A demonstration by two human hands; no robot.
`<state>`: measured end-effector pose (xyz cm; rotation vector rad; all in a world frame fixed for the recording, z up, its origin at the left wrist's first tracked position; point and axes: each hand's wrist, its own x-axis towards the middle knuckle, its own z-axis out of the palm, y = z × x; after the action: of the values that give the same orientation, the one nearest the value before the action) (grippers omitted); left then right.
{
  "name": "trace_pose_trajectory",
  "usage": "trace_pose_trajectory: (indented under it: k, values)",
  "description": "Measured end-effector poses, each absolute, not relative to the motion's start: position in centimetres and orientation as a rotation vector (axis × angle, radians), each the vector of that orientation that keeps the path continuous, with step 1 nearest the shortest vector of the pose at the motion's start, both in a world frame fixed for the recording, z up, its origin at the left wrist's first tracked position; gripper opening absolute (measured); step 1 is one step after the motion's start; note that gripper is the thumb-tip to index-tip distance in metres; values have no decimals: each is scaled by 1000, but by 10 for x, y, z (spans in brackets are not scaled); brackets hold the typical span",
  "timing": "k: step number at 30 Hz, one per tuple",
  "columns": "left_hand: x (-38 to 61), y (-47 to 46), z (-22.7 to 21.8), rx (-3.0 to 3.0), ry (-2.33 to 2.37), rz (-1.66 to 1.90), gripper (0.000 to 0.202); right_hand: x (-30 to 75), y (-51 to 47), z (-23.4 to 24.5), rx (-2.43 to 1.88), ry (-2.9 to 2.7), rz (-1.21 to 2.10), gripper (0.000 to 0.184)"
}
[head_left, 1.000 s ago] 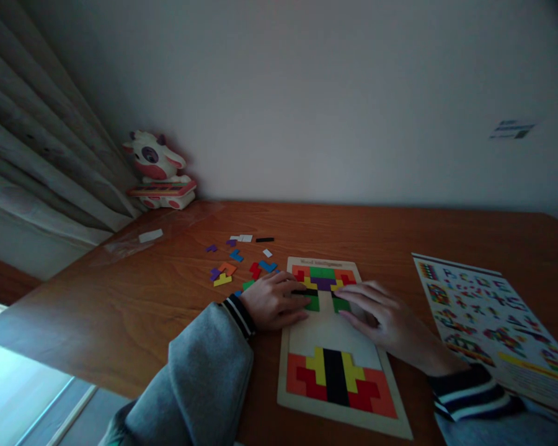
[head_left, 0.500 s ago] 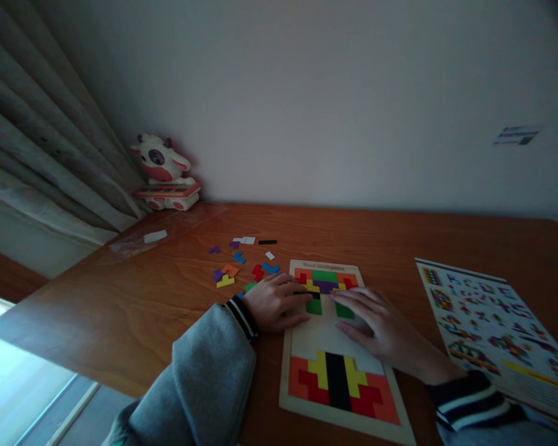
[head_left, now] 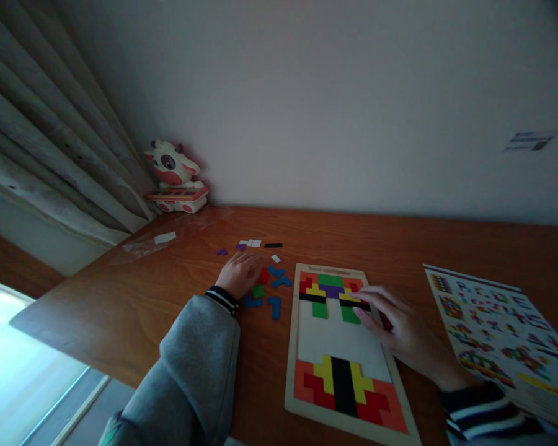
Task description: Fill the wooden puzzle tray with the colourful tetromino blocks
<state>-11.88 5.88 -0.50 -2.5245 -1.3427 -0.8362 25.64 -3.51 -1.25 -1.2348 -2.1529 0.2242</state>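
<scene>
Two filled ends: on the board [head_left: 341,337], coloured pieces sit along the far edge, with red, orange and green outermost, a purple piece [head_left: 331,291] in the middle and black strips [head_left: 312,298] nearer; a second group runs along the near edge around a black block [head_left: 344,387].
Pale middle: only two green pieces [head_left: 319,310] reach into it from the far group; the pale board shows from there to the near group, so it looks about half covered.
Loose pieces: left of the board, blue pieces [head_left: 274,308], a green piece [head_left: 258,291] and a red piece [head_left: 265,275]; toward the surface's far edge, white tiles [head_left: 255,243], a black bar [head_left: 273,245] and purple pieces [head_left: 221,251].
Left hand: lowered palm down [head_left: 240,274] over the loose group; its fingertips are hidden, so I cannot tell whether it grasps anything.
Right hand: thumb and fingers parted [head_left: 390,322] at the board's right edge near the far corner, seemingly gripping nothing.
Board edges: the left edge stands just beside the nearest blue pieces; the near right corner meets the frame's bottom.
Room: wood separates board from printed sheet [head_left: 497,328], though the right wrist crosses that gap; the left side looks freer for reaching.
</scene>
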Motion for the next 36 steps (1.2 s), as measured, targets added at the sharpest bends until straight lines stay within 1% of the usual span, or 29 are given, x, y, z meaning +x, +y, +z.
trace_pose_trajectory:
  k: [9,14,18,22,27,31,36]
  values:
    - [-93,46,-6,-2777,-1122,-783,28,253,-36,-10,-1231,-2152,246,25]
    - [-93,45,-6,-2695,-1289,-749,33,253,-36,-10,-1234,-2160,256,25]
    - [-99,52,-8,-2537,-1496,-743,30,252,-36,-9,-1245,-2142,256,26]
    - [-100,59,-9,-2578,-1454,-770,30,252,-37,-10,-1243,-2153,250,26]
    - [-89,62,-12,-2748,-1375,-624,36,252,-37,-10,-1208,-2132,237,25]
    - [-89,66,-16,-2806,-1420,-716,33,254,-36,-9,-1183,-2066,156,23]
    - [-94,70,-16,-2749,-1505,-806,23,257,-35,-12,-1193,-2057,113,26]
